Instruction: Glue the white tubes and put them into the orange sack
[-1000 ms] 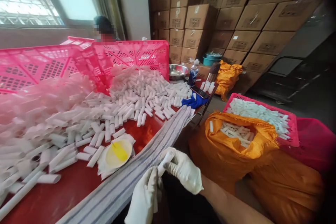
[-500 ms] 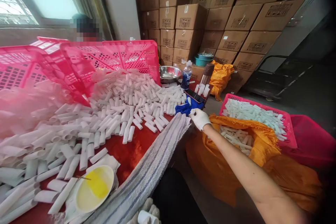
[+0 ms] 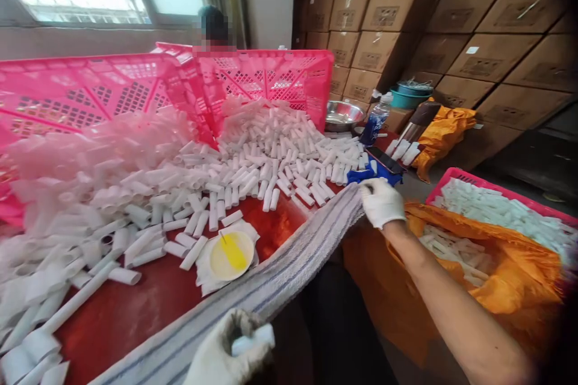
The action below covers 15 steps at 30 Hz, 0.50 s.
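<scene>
My left hand (image 3: 230,346), in a pale glove with dark fingertips, is at the bottom centre, its fingers wrapped round a short white tube (image 3: 253,340). My right hand (image 3: 383,201), in a white glove, is closed at the far end of the striped towel (image 3: 289,258), beside the blue cloth; its fingertips seem pressed on the towel's end. The towel lies along the table's front edge. Many white tubes (image 3: 280,144) are heaped over the red table (image 3: 130,319). A round dish (image 3: 231,257) with a yellow piece in it rests on white paper between the tubes and the towel.
Pink crates (image 3: 275,78) stand behind the heap, with a person's head beyond. A metal bowl (image 3: 344,115), a bottle (image 3: 376,121) and a phone (image 3: 386,159) are at the table's far right. An orange sack (image 3: 519,289) and a pink basket (image 3: 487,183) of tubes stand right; cartons (image 3: 397,9) behind.
The view has turned left, so things appear further right. My left hand has come up into view with the tube. My right hand stays by the towel's far end.
</scene>
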Tool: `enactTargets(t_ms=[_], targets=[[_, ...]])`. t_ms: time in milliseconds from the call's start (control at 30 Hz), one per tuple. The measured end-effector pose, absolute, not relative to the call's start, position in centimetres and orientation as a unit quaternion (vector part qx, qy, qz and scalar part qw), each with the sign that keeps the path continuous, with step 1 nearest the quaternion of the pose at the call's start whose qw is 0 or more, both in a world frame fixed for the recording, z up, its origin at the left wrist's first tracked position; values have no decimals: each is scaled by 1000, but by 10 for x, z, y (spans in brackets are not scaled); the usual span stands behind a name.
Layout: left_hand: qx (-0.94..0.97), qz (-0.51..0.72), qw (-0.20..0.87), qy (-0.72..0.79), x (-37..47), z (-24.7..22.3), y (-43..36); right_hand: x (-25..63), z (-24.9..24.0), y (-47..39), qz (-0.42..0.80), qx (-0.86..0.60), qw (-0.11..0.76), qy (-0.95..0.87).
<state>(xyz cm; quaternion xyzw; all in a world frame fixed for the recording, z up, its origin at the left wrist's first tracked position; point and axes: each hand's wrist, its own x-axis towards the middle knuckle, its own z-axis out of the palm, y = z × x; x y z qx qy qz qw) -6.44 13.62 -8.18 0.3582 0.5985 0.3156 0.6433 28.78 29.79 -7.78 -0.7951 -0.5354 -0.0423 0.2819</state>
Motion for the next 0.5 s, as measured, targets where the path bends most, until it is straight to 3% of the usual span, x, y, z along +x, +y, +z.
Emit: enactTargets(t_ms=[133, 200, 400, 500], targets=[[396, 404, 422, 708, -117, -83, 152, 201, -91, 323, 13, -734, 137, -664], [406, 390, 341, 753, -141, -87, 156, 172, -99, 335, 13, -713, 113, -692], [490, 350, 276, 749, -169, -106, 160, 144, -106, 325, 29, -719, 117, -684], [519, 382, 245, 724, -169, -115, 168, 131, -102, 301, 184, -639, 237, -708]])
